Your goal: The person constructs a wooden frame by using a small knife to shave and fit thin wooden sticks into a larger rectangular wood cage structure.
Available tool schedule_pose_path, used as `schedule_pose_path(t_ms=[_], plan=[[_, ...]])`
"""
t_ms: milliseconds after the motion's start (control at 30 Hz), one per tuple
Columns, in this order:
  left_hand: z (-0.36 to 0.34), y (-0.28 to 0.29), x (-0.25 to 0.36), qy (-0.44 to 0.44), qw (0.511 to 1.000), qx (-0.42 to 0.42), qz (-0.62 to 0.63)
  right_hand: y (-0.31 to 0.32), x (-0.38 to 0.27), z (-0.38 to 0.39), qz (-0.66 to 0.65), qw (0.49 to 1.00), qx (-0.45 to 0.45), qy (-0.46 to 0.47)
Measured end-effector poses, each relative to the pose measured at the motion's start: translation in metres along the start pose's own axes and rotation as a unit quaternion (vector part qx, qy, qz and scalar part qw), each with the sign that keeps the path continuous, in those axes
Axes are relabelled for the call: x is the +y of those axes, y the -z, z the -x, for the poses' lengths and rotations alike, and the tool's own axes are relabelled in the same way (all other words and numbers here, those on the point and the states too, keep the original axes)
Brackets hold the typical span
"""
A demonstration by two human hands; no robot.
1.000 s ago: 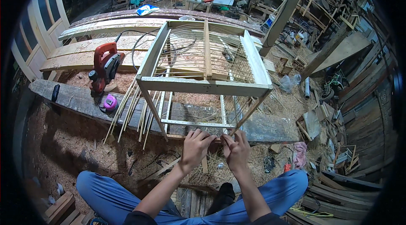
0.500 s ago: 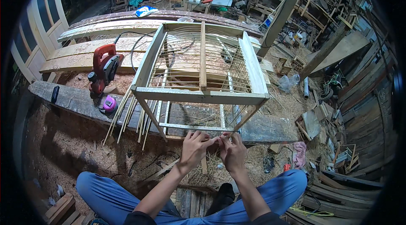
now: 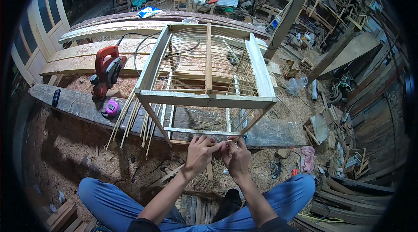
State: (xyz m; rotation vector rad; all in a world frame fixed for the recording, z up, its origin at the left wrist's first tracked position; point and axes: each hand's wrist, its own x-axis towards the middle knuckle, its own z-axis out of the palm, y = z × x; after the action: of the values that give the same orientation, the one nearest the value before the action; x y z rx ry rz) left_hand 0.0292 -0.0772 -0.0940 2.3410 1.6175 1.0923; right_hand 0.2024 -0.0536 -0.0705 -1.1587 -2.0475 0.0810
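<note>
In front of the lower rail of a wooden frame with thin bamboo-like rods (image 3: 209, 100), my two hands meet at the fingertips. My left hand (image 3: 198, 154) has its fingers curled and its thumb reaching across to the right. My right hand (image 3: 237, 157) is closed in a pinch, its fingertips against the left thumb. Whatever lies between the fingers is too small to make out. The frame stands on a thick weathered plank (image 3: 278, 134), with a pale drilled strip (image 3: 198, 131) running along its lower front just above my hands.
Left of the frame, several thin sticks (image 3: 126, 123) lean over the plank's edge. Beside them are a pink tape measure (image 3: 112, 108), a red electric planer (image 3: 109, 68) and a small black object (image 3: 56, 97). Long boards (image 3: 82, 51) lie behind. Shavings and scraps litter the floor.
My right hand has shifted slightly left, closer against the left thumb. The left hand and the frame stay almost where they were.
</note>
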Motion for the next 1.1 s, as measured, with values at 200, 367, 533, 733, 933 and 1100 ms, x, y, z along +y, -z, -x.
schedule_pose_path(t_ms=[200,367,533,733,933,1100], plan=[[-0.003,0.002,0.003,0.003,1.000,-0.013,-0.002,0.002,-0.001,0.003,0.007,0.999,-0.017,-0.026],[-0.004,0.003,0.000,-0.006,1.000,-0.002,-0.017,0.001,0.001,0.002,0.030,0.999,-0.005,-0.017],[-0.012,0.009,0.006,-0.011,1.000,0.008,-0.023,0.004,-0.001,-0.002,0.023,0.998,0.048,-0.029],[-0.013,0.014,0.005,-0.015,0.999,0.004,-0.033,0.009,-0.004,-0.009,-0.015,0.999,0.010,-0.046],[-0.019,0.027,0.008,-0.011,1.000,0.016,0.019,0.010,-0.004,-0.014,-0.038,0.998,0.034,-0.034],[-0.020,0.028,0.008,0.000,0.998,0.019,0.052,0.014,-0.003,-0.015,-0.053,0.997,0.014,-0.054]])
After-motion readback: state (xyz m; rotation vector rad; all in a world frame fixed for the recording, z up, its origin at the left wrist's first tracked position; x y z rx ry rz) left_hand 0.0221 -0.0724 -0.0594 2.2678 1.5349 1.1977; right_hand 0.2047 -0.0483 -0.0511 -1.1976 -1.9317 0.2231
